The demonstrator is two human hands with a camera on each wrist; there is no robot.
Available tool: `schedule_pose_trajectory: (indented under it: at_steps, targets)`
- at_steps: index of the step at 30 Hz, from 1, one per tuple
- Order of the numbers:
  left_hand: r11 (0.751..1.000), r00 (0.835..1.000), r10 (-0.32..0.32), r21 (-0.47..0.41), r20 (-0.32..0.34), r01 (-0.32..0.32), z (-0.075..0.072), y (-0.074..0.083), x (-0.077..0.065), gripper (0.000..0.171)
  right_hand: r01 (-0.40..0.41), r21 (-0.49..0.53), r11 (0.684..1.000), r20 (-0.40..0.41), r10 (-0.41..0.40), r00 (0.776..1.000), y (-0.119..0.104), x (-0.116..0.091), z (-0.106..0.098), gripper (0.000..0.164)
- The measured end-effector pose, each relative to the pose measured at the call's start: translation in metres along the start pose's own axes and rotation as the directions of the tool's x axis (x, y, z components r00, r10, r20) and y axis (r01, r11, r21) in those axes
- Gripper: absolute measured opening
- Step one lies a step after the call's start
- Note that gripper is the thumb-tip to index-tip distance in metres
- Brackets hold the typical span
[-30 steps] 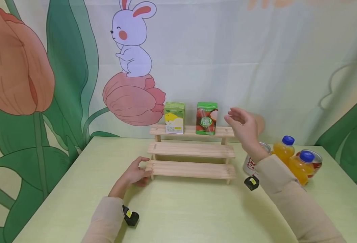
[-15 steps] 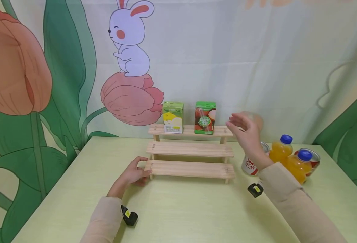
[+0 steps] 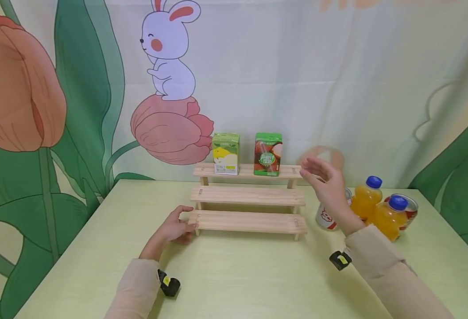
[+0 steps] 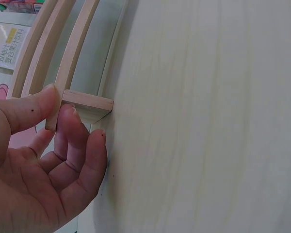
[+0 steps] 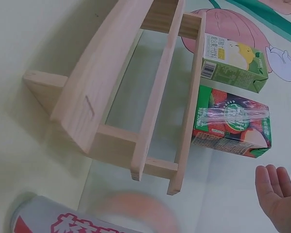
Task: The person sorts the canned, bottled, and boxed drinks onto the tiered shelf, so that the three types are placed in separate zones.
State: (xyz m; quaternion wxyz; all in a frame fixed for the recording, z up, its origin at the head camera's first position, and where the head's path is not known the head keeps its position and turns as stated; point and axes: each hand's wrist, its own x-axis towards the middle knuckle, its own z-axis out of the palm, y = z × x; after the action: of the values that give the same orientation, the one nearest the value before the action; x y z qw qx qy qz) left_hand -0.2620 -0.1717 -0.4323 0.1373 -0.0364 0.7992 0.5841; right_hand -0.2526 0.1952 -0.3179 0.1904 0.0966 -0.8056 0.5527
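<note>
A three-step wooden display rack (image 3: 247, 221) stands on the table. My left hand (image 3: 175, 227) pinches the left end of its lowest board; in the left wrist view the thumb lies on one face and fingers curl behind the other. On the top step, a green-and-yellow juice box (image 3: 226, 154) stands upright to the left of a red-and-green juice box (image 3: 268, 154). My right hand (image 3: 329, 185) hovers by the right end of that step, fingers relaxed, holding nothing. In the right wrist view it is apart from the red-and-green juice box (image 5: 233, 121).
Right of the rack, partly behind my right forearm, stands a white-and-red can (image 3: 325, 218). Beyond it are two orange drink bottles with blue caps (image 3: 374, 182) and a red can (image 3: 411, 212). A printed cloth (image 3: 265, 88) hangs behind the table (image 3: 241, 279).
My right hand has sunk lower and drawn back slightly from the top step. My left hand keeps its hold on the rack, and the juice boxes stay put.
</note>
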Motion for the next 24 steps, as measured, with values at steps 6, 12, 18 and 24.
schedule_pose_trajectory:
  at_steps: [6,12,18,24]
  targets:
    - [1.000,1.000,0.002,-0.005,0.004,-0.002,-0.001,0.000,0.000,0.056,0.008,-0.003,1.000,0.006,-0.008,1.000,0.004,-0.010,-0.004,0.046]
    - [1.000,1.000,0.006,-0.009,0.004,-0.005,-0.001,-0.002,0.001,0.056,0.009,-0.016,1.000,0.012,-0.009,1.000,0.007,-0.019,-0.010,0.045]
    - [1.000,1.000,0.008,-0.014,0.008,-0.008,0.000,-0.002,0.002,0.056,0.010,-0.014,1.000,0.009,-0.010,1.000,0.009,-0.027,-0.017,0.042]
    - [1.000,1.000,0.004,-0.014,0.010,-0.004,0.000,-0.002,0.003,0.056,0.003,-0.031,1.000,0.008,-0.003,1.000,0.015,-0.034,-0.022,0.042]
